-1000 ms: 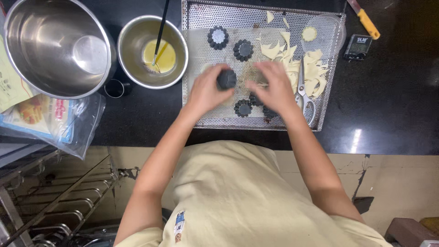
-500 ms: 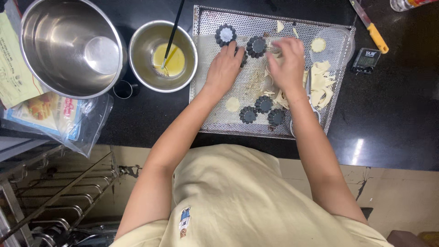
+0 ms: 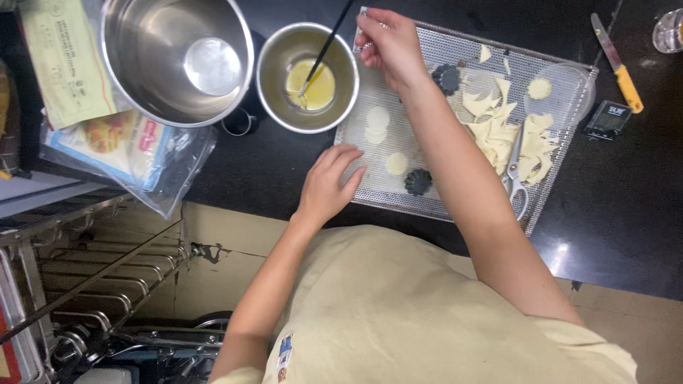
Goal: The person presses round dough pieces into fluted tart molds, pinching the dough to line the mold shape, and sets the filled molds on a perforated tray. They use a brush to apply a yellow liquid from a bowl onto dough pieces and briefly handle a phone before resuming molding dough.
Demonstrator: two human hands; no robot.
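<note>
Perforated metal tray (image 3: 427, 195) lies on the dark countertop (image 3: 626, 213), just right of the small steel bowl (image 3: 274, 85), and both hands work at its left end. The left hand (image 3: 329, 186) rests flat at the tray's near left corner, fingers (image 3: 348, 160) loosely spread and holding nothing, their tips touching the mesh edge. The right hand (image 3: 388, 43) is at the far left corner, fingers curled narrowly together in a pinch; whether they grip the tray rim or some small thing there cannot be told.

On the tray lie three pale dough rounds at the left: two overlapping (image 3: 376, 122) and one alone (image 3: 396, 163). A fourth round (image 3: 539, 88) sits near the right end. Two dark fluted tartlet moulds show: one (image 3: 418, 182) just beside the lone round, one (image 3: 447, 78) further back, next to the right forearm. A heap of pale dough scraps (image 3: 498, 131) covers the middle, and one pair of scissors (image 3: 514, 174) lies on it.

The small bowl holds yellow liquid (image 3: 316, 84) with a dark brush handle (image 3: 327, 46) leaning in it. One large empty steel bowl (image 3: 178, 60) stands to its left. Right of the tray are one yellow-handled knife (image 3: 616, 62) and one small dark timer (image 3: 610, 119). Packets in a plastic bag (image 3: 121, 146) lie at the left.
</note>
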